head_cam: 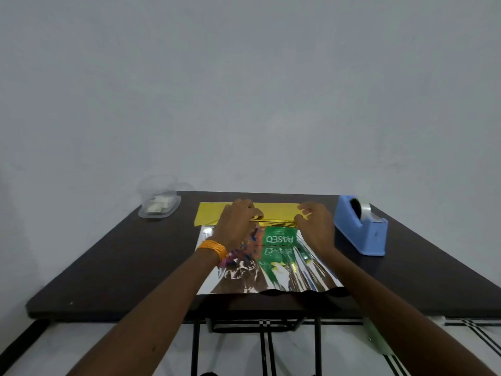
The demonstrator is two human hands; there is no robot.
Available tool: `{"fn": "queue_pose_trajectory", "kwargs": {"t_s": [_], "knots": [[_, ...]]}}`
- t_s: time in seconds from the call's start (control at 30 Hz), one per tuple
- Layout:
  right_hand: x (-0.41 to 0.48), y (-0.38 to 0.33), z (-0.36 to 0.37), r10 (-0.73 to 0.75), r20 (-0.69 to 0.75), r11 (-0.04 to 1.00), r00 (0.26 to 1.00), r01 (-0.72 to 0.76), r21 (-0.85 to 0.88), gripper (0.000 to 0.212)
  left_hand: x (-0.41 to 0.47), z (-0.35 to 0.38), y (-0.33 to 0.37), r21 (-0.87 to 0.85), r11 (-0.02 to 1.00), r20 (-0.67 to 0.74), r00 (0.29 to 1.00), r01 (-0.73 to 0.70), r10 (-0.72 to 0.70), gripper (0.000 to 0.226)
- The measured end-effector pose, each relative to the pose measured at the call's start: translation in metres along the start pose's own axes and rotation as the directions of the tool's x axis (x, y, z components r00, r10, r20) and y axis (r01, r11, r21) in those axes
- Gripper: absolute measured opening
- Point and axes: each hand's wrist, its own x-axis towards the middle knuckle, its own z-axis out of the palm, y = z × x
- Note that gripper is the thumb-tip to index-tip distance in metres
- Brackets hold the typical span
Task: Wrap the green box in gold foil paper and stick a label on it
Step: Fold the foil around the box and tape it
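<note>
The green box (279, 238) lies in the middle of the dark table on the foil paper (311, 275), whose silver side faces up near me. Beyond the box the foil's far part shows its gold side (210, 213). My left hand (238, 221), with an orange band on the wrist, pinches the gold foil edge at the box's far left side. My right hand (314, 222) pinches the same edge at the far right. The box's left part is hidden under my left hand.
A blue tape dispenser (359, 226) with a clear tape roll stands right of the foil. A clear plastic container (160, 207) with small white pieces sits at the table's far left corner. The dark table (108, 267) meets a grey wall behind.
</note>
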Motion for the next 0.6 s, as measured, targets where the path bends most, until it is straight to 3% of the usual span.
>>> {"fn": "queue_pose_trajectory", "kwargs": {"t_s": [0.1,0.23,0.3,0.37,0.43,0.6], "knots": [[0.009,0.021,0.000,0.300,0.086,0.953,0.950,-0.303,0.020,0.048,0.001,0.001,0.003,-0.013,1.000,-0.002,1.000,0.003,-0.003,0.029],[0.005,0.025,-0.001,0.428,0.201,0.872,0.881,-0.461,0.165,0.080,0.001,0.001,0.005,0.007,1.000,0.011,1.000,0.018,-0.018,0.031],[0.001,0.019,-0.002,0.324,0.104,0.945,0.940,-0.326,0.010,0.087,0.001,0.003,0.004,0.016,0.999,0.011,1.000,0.027,-0.027,0.032],[-0.001,0.015,-0.001,0.044,-0.029,0.957,0.999,-0.050,-0.286,0.076,0.001,0.003,0.005,0.024,0.999,0.021,0.999,0.040,-0.041,0.032],[-0.001,0.006,0.003,-0.188,0.049,0.898,0.981,0.192,-0.395,0.058,0.001,0.003,0.006,0.025,0.999,0.022,0.999,0.041,-0.041,0.032],[0.001,-0.017,0.020,-0.376,0.312,0.810,0.873,0.473,-0.348,0.028,0.002,0.004,0.009,0.051,0.998,0.032,0.999,0.042,-0.043,0.035]]}}
